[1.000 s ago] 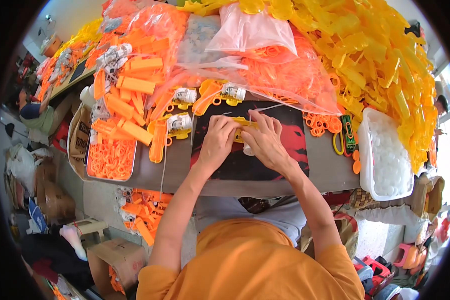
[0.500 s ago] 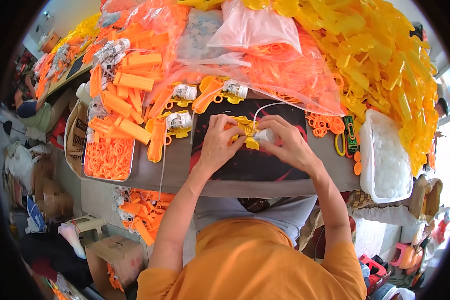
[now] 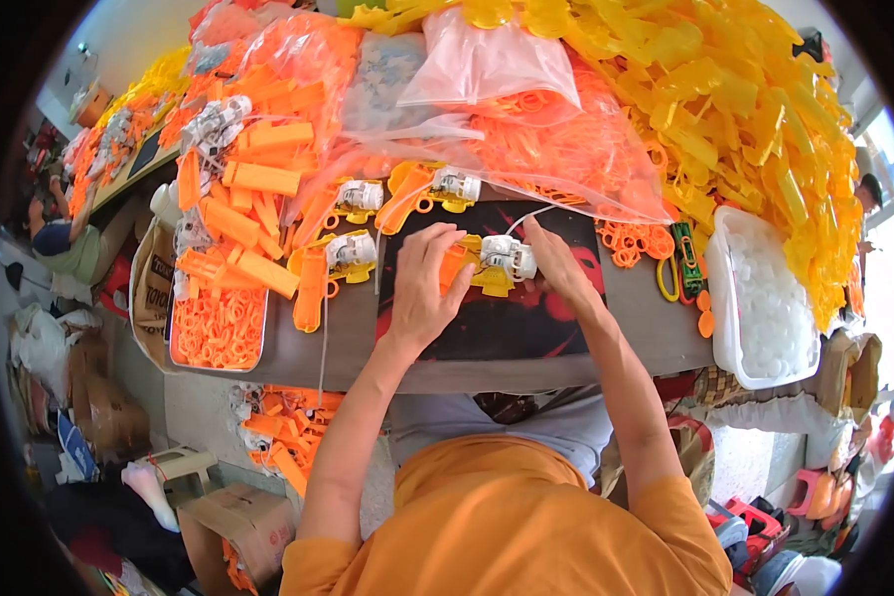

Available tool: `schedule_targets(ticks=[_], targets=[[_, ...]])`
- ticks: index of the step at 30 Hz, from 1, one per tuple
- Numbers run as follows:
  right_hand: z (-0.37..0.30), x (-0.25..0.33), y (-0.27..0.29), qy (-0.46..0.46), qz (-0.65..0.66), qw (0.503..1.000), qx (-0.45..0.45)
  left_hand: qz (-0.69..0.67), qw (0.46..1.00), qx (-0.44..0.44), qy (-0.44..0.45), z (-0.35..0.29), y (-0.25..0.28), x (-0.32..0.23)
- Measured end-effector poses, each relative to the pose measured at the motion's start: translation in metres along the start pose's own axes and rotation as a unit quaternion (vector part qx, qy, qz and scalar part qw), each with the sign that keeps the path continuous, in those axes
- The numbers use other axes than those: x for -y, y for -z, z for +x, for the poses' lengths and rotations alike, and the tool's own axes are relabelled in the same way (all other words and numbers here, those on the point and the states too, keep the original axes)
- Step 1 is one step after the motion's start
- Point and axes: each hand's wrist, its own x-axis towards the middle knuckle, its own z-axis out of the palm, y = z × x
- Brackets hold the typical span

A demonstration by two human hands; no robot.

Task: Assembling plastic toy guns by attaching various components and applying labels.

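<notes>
Between my hands, above the black mat (image 3: 447,340), is a yellow plastic half-shell (image 3: 494,281) with a white motor-like mechanism (image 3: 508,257) seated in it. An orange plastic piece (image 3: 455,265) lies at the shell's left end. My left hand (image 3: 422,293) curves round this orange piece, thumb on the near side and fingers on the far side. At the right end, my right hand (image 3: 564,266) grips the mechanism's edge; its fingertips are partly hidden. A thin white tube (image 3: 526,218) runs from the mechanism toward the right fingers.
Three similar orange-and-yellow assemblies (image 3: 348,253) lie left of the mat. A tray of orange rings (image 3: 219,328) and orange housings (image 3: 260,179) are at left. Scissors (image 3: 669,279), green snips (image 3: 687,260) and a white tub of translucent pieces (image 3: 755,298) stand right. Yellow parts (image 3: 735,119) heap behind.
The orange piece now shows at the shell's left end under my left hand. The white mechanism sits further into the shell, and my right hand has shifted to its right edge.
</notes>
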Motion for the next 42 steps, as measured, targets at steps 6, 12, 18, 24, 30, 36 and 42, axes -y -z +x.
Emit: schedule_targets(ticks=[6,12,18,24,30,36,42], targets=[[-0.005,0.007,-0.002,0.105,-0.013,0.994,-0.020,0.184,0.966,0.134,-0.119,0.025,-0.024,-0.004],[-0.013,-0.002,0.020,0.348,-0.227,0.895,-0.163,-0.161,0.975,0.138,0.072,0.030,-0.002,0.016],[0.017,-0.019,0.029,0.571,-0.415,0.682,-0.192,-0.234,0.952,0.127,0.154,0.008,-0.017,0.031],[-0.056,-0.019,0.019,0.599,-0.411,0.671,-0.151,-0.161,0.975,0.096,0.122,0.003,-0.019,0.024],[-0.097,-0.055,-0.037,0.517,-0.311,0.789,-0.110,-0.110,0.988,0.090,0.060,0.006,-0.019,0.021],[-0.013,-0.034,-0.047,0.374,-0.249,0.822,-0.351,-0.103,0.987,0.100,0.068,0.004,-0.023,0.026],[0.006,-0.044,-0.067,0.285,-0.164,0.893,-0.308,-0.119,0.986,0.098,0.065,0.006,-0.025,0.019]])
